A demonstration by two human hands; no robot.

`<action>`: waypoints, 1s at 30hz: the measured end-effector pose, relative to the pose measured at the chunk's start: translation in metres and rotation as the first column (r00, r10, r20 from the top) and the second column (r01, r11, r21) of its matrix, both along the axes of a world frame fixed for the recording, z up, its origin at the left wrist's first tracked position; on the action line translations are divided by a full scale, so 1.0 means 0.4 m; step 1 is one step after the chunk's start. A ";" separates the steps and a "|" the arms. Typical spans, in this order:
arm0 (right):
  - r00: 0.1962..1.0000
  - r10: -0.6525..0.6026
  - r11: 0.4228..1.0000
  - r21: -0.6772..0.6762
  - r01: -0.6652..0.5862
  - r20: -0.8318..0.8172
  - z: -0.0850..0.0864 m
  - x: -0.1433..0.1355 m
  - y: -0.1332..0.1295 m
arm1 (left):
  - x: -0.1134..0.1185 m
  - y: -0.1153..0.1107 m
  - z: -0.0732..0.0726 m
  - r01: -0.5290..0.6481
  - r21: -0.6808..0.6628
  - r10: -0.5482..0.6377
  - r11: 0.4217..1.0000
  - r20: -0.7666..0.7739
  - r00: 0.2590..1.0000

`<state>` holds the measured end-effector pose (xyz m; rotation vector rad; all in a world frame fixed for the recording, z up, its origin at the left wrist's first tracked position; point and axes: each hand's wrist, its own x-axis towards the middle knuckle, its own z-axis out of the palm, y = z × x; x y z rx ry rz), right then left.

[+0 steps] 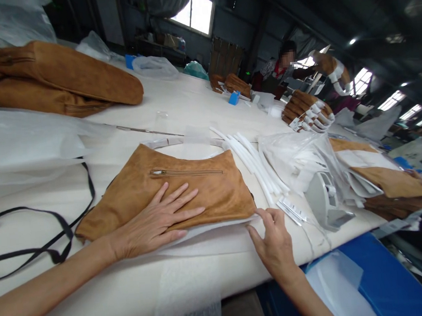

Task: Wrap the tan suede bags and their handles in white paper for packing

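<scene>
A brown leather-like bag (206,192) lies flat before me on the white-covered table, a zipper (186,172) running across its upper part. My left hand (160,215) rests on its front, palm down, with the fingers spread. At the bag's lower right corner is my right hand (273,236); its fingers are curled against the corner and the thumb sits just below the edge. White sheet material (206,241) shows from under the bag's near edge. A clear plastic piece with white tube-like strips (198,134) lies partly behind the bag's curved top.
White foam tubes (251,159), a plastic bag (291,156) and a tape dispenser (323,198) lie to the right. A black strap (63,228) is at left, below another brown bag (80,80). Stacked brown pieces (391,178) lie far right; a person (280,69) works at the back.
</scene>
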<state>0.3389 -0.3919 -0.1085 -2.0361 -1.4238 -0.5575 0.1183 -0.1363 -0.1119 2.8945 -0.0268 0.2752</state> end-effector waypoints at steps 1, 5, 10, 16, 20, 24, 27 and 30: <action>1.000 0.004 0.999 -0.049 -0.003 0.027 0.001 0.005 0.004 | 0.000 0.001 0.000 -0.002 0.004 0.002 1.000 -0.007 1.000; 0.985 0.061 0.996 0.053 -0.070 0.159 -0.009 0.020 0.037 | -0.002 0.003 -0.004 0.002 0.023 -0.002 1.000 0.005 1.000; 0.987 0.065 0.993 0.093 -0.079 0.144 -0.048 0.032 0.073 | -0.001 0.004 -0.019 -0.011 0.116 -0.003 0.993 0.127 0.992; 0.991 0.125 0.992 0.001 -0.126 -0.053 -0.022 0.009 -0.009 | 0.004 0.010 -0.026 -0.004 0.206 -0.037 0.979 0.193 0.981; 0.989 0.147 0.971 0.190 -0.146 0.008 0.079 -0.014 -0.012 | 0.005 -0.004 -0.025 -0.011 0.205 -0.017 0.979 0.134 0.991; 0.963 0.259 0.962 0.074 -0.264 0.078 0.139 -0.025 0.103 | -0.002 -0.017 -0.021 -0.019 0.198 0.009 0.980 0.053 0.999; 0.923 0.366 0.917 -0.214 -0.336 0.122 0.089 -0.042 0.183 | -0.009 -0.023 -0.017 -0.020 0.196 0.007 0.980 0.067 0.998; 0.889 0.455 0.809 -0.441 -0.388 0.053 -0.001 -0.050 0.209 | -0.015 -0.030 -0.012 -0.011 0.206 -0.007 0.978 0.084 0.996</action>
